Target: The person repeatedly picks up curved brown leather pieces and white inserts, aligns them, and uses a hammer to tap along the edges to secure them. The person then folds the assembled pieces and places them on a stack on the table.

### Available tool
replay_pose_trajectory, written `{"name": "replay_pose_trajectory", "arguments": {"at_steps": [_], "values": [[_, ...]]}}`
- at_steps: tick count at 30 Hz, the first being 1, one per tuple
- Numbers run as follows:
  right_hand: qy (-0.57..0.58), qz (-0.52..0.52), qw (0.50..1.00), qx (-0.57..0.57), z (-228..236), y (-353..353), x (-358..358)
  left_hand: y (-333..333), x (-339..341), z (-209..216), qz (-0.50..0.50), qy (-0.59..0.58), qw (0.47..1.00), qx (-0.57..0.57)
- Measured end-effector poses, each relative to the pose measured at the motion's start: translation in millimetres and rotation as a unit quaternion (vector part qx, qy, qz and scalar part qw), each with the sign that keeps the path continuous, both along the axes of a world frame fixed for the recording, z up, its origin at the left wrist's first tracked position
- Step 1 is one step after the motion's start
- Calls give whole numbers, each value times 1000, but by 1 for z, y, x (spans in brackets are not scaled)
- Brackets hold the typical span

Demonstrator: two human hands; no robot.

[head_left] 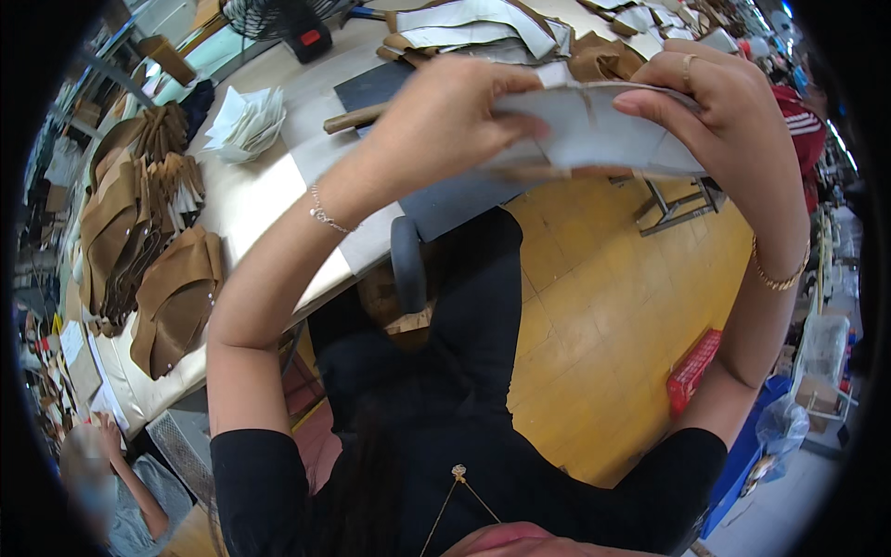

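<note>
A curved strip (608, 125) with a pale grey-white face and a brown lower edge is raised above the near edge of the worktable. My right hand (715, 102) grips its right end, thumb on the pale face and fingers behind. At the strip's left end is my left hand (455, 111), its thumb and fingers smeared by motion; whether they pinch the strip, I cannot tell. Beneath my left wrist, a wooden handle (357, 118) rests across a dark grey board (455, 204); my arm hides its other end.
Brown leather-like pieces (176, 297) pile up on the left of the pale table (255, 209), near a white paper stack (246, 123). More white-backed pieces (473, 28) lie at the back, beside a black fan (278, 19). A red basket (691, 376) stands on the yellow floor. Someone sits lower left.
</note>
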State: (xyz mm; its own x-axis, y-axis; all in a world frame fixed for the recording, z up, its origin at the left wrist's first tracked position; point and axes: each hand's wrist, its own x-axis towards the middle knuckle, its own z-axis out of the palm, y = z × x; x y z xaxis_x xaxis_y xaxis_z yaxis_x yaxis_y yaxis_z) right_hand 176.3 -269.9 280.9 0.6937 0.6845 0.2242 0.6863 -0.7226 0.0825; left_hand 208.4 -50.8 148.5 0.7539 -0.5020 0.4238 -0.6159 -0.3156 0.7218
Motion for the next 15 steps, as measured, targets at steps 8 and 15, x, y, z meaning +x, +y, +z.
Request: {"name": "replay_pose_trajectory", "arguments": {"at_steps": [8, 15], "values": [[-88, 57, 988, 113, -228, 58, -32, 98, -92, -103, 195, -259, 897, 301], [18, 6, 987, 161, -288, 80, -88, 100, -168, -152, 201, -133, 909, 340]]}}
